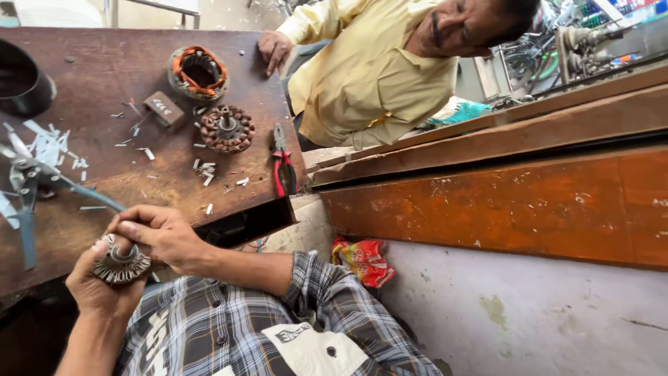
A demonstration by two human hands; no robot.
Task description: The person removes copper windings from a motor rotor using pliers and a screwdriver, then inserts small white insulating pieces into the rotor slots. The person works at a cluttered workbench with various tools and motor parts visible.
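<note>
The left hand (97, 282) cups a slotted motor core (122, 264) at the counter (104, 76) edge (seven o'clock), steadying it while the right hand's (160, 233) fingers pinch its top.

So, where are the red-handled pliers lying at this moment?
In the head view the red-handled pliers lie at the right edge of the brown workbench, just right of the toothed stator core, away from both hands.

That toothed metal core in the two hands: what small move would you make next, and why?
Probably press the right hand's fingertips down onto the slotted motor core while the left hand cups it steady from beneath. The fingers already rest on its top edge, and the core is held off the wooden bench, so only the hands brace it.
</note>
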